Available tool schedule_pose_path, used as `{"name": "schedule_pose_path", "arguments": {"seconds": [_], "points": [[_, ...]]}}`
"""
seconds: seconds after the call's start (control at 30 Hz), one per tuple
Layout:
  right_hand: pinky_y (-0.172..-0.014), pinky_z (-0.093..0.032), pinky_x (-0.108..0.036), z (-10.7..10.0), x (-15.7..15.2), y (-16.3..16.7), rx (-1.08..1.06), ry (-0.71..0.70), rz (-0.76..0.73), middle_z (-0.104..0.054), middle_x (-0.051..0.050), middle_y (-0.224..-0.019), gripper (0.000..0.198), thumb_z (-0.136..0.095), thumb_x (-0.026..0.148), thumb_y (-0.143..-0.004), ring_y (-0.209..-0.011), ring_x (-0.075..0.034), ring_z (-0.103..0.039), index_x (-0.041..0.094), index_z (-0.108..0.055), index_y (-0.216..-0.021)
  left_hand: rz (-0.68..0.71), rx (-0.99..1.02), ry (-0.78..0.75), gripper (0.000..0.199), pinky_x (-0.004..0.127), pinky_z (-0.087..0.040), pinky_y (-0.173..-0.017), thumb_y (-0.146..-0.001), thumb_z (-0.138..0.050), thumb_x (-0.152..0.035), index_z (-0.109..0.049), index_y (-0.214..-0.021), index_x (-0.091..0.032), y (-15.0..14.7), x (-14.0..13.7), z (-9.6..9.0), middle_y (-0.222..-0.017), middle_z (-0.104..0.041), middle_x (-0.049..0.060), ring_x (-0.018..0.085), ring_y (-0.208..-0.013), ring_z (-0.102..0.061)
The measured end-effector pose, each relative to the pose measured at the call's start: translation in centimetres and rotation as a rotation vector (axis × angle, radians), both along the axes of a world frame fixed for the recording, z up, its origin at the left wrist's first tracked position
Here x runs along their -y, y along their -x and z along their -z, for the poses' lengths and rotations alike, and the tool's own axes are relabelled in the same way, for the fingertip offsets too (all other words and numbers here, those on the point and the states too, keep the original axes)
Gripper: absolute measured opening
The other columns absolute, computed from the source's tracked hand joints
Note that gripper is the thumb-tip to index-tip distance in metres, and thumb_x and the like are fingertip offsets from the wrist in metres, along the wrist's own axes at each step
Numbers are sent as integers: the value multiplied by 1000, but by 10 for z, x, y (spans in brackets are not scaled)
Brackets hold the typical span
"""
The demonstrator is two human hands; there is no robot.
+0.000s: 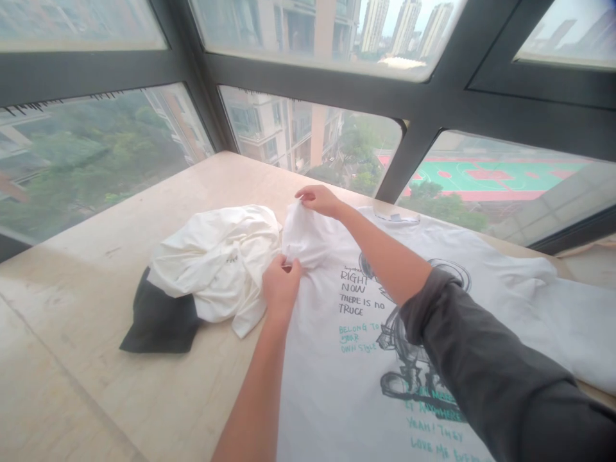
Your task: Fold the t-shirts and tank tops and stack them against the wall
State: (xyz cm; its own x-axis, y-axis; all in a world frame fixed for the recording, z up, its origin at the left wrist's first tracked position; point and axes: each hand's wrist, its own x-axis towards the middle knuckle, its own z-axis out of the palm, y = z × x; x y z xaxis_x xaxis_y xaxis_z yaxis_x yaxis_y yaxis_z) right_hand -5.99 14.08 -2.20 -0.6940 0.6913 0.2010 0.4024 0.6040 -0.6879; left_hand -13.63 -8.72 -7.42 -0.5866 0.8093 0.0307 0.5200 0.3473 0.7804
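Observation:
A white T-shirt (317, 359) with black drawings and black and green lettering lies spread out, its collar toward the window. My left hand (282, 285) pinches the shirt's left side below the sleeve. Farther off, my right hand (317, 199) reaches across the shirt and grips the upper edge of the same sleeve (305, 234), which is lifted a little between both hands. Part of the printed drawing is hidden behind my right forearm. Just left of my hands lies a crumpled cream-white garment (216, 256) with small dark lettering.
A black cloth piece (161, 321) sticks out from under the crumpled garment. Everything rests on a beige stone-like ledge (86, 282) with a seam at the left. Dark window frames (308, 80) and glass panes border its far and left sides.

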Motion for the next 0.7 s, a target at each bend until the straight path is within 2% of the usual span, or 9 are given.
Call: {"name": "schedule_pose_path", "arguments": {"seconds": [0.1,0.17,0.23,0.3,0.37,0.43,0.5,0.6,0.7], "points": [[-93,-51,-32,-12,9,-42,-257,99,4,-71,-7,-106,42,-51,10,-77,-97,-16,-66,12,-66,-116,-5,-86,-121,12,33,-47,-84,-88,-52,-25,-57,-99,-22,-19,4,-10,-95,-68,5,21,-91,-65],[-95,-51,-33,-9,18,-82,-313,112,28,-71,-6,-108,48,-51,9,-74,-101,-17,-66,15,-65,-120,90,-201,-200,22,36,-46,-91,-88,-49,-16,-57,-108,-21,-32,12,-11,-102,-67,7,23,-99,-63],[-100,-49,-35,5,27,-125,-232,111,85,-71,-5,-111,54,-46,3,-69,-105,-17,-66,17,-67,-116,287,-386,-234,36,39,-45,-93,-84,-46,-7,-56,-116,-20,-40,20,-7,-103,-67,8,24,-100,-62],[-101,-49,-36,24,32,-162,-70,119,215,-73,-6,-106,53,-41,0,-66,-104,-17,-67,16,-70,-108,463,-544,-209,47,40,-46,-91,-79,-44,-2,-55,-121,-20,-43,28,-1,-103,-67,7,24,-100,-61],[-97,-51,-37,42,31,-183,31,127,347,-74,-8,-99,51,-39,-1,-68,-99,-17,-68,13,-71,-106,513,-601,-157,50,40,-47,-89,-77,-45,0,-55,-122,-19,-39,30,6,-105,-66,8,25,-101,-60],[-93,-52,-38,55,25,-187,62,131,413,-75,-10,-98,48,-40,2,-73,-95,-18,-69,12,-69,-110,491,-612,-123,50,40,-48,-87,-76,-45,0,-55,-122,-18,-32,27,10,-109,-64,11,26,-102,-58],[-91,-52,-37,61,17,-174,87,136,414,-74,-10,-102,41,-45,8,-79,-94,-18,-68,13,-69,-112,480,-629,-98,50,40,-48,-87,-77,-45,-1,-56,-122,-17,-23,21,13,-111,-61,12,26,-101,-58],[-93,-50,-37,62,4,-140,148,136,394,-73,-10,-109,33,-56,20,-83,-96,-20,-67,15,-69,-113,466,-659,-86,44,40,-47,-89,-80,-46,-3,-56,-121,-17,-13,10,13,-115,-58,13,25,-100,-57],[-94,-49,-37,62,-7,-104,203,123,409,-71,-12,-111,38,-61,27,-83,-100,-23,-66,13,-66,-118,455,-690,-90,37,40,-47,-88,-85,-49,-9,-57,-120,-17,-11,3,10,-118,-56,14,26,-100,-56]]}}
